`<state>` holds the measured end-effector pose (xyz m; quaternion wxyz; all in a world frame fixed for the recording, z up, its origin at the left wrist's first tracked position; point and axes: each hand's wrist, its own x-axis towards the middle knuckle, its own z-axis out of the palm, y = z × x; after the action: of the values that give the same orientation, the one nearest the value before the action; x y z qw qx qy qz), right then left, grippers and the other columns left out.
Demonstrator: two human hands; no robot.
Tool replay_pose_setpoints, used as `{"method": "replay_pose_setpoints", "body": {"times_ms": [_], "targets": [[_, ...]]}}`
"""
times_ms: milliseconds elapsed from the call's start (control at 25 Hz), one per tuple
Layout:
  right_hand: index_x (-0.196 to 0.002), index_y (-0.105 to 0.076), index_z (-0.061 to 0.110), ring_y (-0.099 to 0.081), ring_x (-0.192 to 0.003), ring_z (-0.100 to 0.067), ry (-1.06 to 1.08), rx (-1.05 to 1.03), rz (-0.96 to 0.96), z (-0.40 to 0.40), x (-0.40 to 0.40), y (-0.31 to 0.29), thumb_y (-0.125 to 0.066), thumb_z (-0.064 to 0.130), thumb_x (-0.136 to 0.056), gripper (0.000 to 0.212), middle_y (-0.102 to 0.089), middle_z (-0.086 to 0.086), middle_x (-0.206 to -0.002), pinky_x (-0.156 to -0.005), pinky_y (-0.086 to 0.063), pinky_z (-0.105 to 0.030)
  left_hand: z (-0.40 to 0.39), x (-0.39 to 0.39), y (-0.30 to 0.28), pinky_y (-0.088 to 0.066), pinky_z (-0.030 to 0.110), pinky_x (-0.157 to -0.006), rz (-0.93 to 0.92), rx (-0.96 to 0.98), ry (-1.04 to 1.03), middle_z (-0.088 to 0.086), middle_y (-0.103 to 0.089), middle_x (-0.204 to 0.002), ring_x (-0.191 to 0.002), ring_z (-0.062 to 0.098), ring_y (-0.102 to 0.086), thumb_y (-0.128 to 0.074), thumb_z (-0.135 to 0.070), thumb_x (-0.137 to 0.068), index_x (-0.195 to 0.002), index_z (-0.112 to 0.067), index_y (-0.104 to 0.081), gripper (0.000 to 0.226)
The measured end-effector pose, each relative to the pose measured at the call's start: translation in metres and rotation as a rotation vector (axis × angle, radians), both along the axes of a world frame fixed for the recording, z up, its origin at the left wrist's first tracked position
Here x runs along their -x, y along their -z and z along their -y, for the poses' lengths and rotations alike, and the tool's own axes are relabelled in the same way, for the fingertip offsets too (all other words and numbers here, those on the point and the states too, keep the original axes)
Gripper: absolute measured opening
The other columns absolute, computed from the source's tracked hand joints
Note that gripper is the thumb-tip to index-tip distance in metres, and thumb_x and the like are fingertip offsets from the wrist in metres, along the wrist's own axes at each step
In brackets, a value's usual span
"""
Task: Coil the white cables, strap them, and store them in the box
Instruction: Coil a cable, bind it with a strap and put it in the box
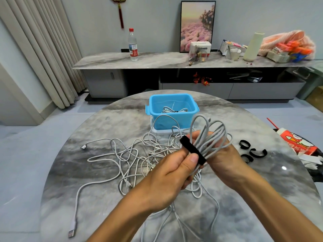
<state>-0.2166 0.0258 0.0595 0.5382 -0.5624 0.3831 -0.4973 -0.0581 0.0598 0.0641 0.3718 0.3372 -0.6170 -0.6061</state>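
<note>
Here the left hand (167,173) pinches the black strap (192,150) across the coiled white cable (209,137); the right hand (222,158) grips the coil behind it.

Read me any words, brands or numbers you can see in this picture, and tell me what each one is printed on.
"...sonic": the end of a brand name on the white box on the sideboard; its first letters are hidden.
Water bottle label: print too small to read.
Red and white package at the table's right edge: large characters, too blurred and cut off to read.
Colourful packs on the sideboard: unreadable.
</note>
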Motion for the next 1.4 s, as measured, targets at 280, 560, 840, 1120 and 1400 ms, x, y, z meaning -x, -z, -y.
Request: {"method": "replay_pose_setpoints", "body": {"times_ms": [280, 560, 840, 1120, 1400], "targets": [[-0.121, -0.070, 0.013, -0.071, -0.096, -0.023, -0.440, -0.285, 0.419, -0.001, 0.006, -0.002, -0.072, 0.039, -0.073, 0.055, -0.072, -0.014, -0.113, -0.068, -0.058, -0.030, -0.003, 0.000, -0.004, -0.025, 0.021, -0.051, -0.172, -0.234, 0.129, -0.001, -0.045, -0.069, -0.053, 0.008, -0.039, -0.045, -0.035, -0.094, -0.096, -0.006, -0.051, 0.030], [-0.091, -0.077, 0.010, -0.069, -0.065, -0.008, -0.209, -0.151, 0.136, -0.003, 0.005, -0.002, -0.064, 0.008, -0.075, 0.021, -0.074, -0.005, -0.083, -0.051, -0.050, -0.016, -0.006, -0.001, -0.006, -0.024, 0.021, -0.051, -0.135, -0.233, 0.150, 0.001, -0.042, -0.069, -0.055, 0.010, -0.037, -0.044, -0.030, -0.102, -0.080, -0.018, -0.058, 0.028], [-0.086, -0.076, 0.016, -0.066, -0.071, -0.010, 0.050, 0.080, -0.190, -0.005, -0.005, 0.007, -0.062, -0.002, -0.089, 0.023, -0.075, -0.008, -0.078, -0.063, -0.054, -0.023, 0.005, -0.006, 0.000, -0.023, 0.022, -0.049, -0.035, -0.051, 0.010, 0.002, -0.035, -0.069, -0.056, 0.011, -0.030, -0.046, -0.027, -0.101, -0.091, -0.007, -0.046, 0.023], [-0.076, -0.067, 0.024, -0.052, -0.055, 0.001, 0.108, 0.112, -0.463, -0.010, -0.008, 0.009, -0.052, 0.023, -0.086, 0.018, -0.063, 0.012, -0.059, -0.055, -0.044, -0.025, 0.010, -0.013, 0.005, -0.033, 0.016, -0.054, 0.144, 0.139, -0.061, -0.018, -0.051, -0.063, -0.056, -0.002, -0.043, -0.047, -0.032, -0.095, -0.087, -0.021, -0.055, 0.016], [-0.065, -0.063, 0.014, -0.055, -0.053, -0.010, 0.191, 0.102, -0.567, -0.014, -0.010, 0.006, -0.059, 0.016, -0.094, 0.030, -0.064, -0.001, -0.059, -0.057, -0.047, -0.041, 0.010, -0.018, 0.009, -0.038, 0.027, -0.069, 0.627, 0.572, -0.316, -0.017, -0.059, -0.085, -0.080, 0.005, -0.053, -0.046, -0.034, -0.101, -0.096, -0.028, -0.049, 0.008]]}}
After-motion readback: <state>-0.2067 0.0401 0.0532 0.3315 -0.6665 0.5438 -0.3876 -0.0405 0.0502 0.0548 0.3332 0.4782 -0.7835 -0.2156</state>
